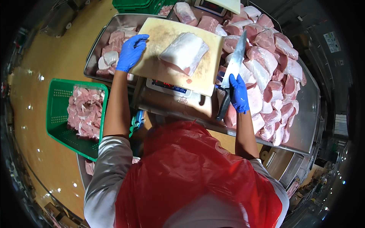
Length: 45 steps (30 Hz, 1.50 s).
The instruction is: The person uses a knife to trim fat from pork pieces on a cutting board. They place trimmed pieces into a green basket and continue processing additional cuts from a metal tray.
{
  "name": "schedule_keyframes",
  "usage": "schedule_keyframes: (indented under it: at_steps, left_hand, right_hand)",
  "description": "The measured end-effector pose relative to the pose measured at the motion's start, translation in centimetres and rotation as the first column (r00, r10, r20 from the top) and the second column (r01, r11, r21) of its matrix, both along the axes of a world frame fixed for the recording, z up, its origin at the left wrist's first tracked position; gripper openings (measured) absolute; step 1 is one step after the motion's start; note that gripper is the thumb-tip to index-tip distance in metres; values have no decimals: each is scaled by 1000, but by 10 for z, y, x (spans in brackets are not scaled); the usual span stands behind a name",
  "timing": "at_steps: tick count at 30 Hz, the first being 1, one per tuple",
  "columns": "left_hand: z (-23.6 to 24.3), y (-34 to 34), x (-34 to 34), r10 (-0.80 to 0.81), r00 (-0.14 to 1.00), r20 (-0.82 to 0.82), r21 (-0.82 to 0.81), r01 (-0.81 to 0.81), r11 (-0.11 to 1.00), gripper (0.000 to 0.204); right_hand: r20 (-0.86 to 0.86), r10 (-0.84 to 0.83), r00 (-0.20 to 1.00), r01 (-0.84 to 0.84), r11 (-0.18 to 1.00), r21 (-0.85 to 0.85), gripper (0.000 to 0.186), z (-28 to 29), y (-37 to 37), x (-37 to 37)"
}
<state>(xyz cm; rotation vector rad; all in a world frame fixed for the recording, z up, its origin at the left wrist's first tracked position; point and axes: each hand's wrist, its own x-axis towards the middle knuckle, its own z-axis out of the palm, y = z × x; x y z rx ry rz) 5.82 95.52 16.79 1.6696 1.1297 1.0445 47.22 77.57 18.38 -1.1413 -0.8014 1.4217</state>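
My left hand, in a blue glove, has its fingers bent at the left edge of a cream cutting board, gripping it. A pale pork loin piece lies on the board, with a small meat scrap below it. My gloved right hand is closed on a large knife just beside the board's right edge, blade pointing up and away from me, black handle toward me. A weighing scale is partly hidden under the board.
Piled pork pieces fill a steel worktop at right. A steel tray of meat stands left. A green perforated crate of trimmings sits lower left. At the back are green crates and another scale.
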Motion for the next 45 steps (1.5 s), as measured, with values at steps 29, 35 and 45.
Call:
schedule_keyframes:
  at_steps: [29, 35, 45]
  left_hand:
    - [-28, -119, 86, 417, 905, -90, 415, -347, 841, 9]
    - [-26, -129, 84, 445, 896, 5, 353, -418, 837, 6]
    - [6, -117, 82, 463, 885, 49, 378, -446, 812, 14]
  right_hand:
    - [957, -227, 182, -486, 825, 288, 19, 31, 43, -179]
    - [982, 120, -146, -508, 843, -179, 17, 23, -16, -102]
    - [965, 255, -70, -515, 819, -253, 26, 131, -58, -93]
